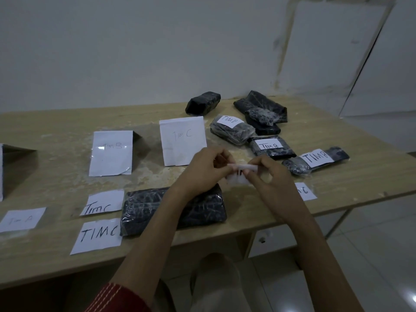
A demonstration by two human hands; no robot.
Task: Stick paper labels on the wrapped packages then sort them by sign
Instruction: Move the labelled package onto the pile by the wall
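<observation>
Both hands hold one small white paper label point(239, 175) above the table, near its middle. My left hand point(202, 170) pinches its left end and my right hand point(267, 174) pinches its right end. A large dark wrapped package point(198, 210) lies flat just below my left wrist, without a label on its visible top. Three dark packages with "TIM B" labels lie at the right: one point(231, 129), another point(271, 147) and a third point(315, 161). Unlabelled dark packages lie at the back point(202, 103) and back right point(262, 109).
Standing paper signs read "TIM B" point(111, 153) and "TIM C" point(182, 140); another sign's edge shows at far left point(13, 167). Loose labels lie on the wooden table point(337, 131): "TIM C" point(103, 202), "TIMC" point(98, 236), a faint one point(21, 219), and one partly hidden point(305, 191).
</observation>
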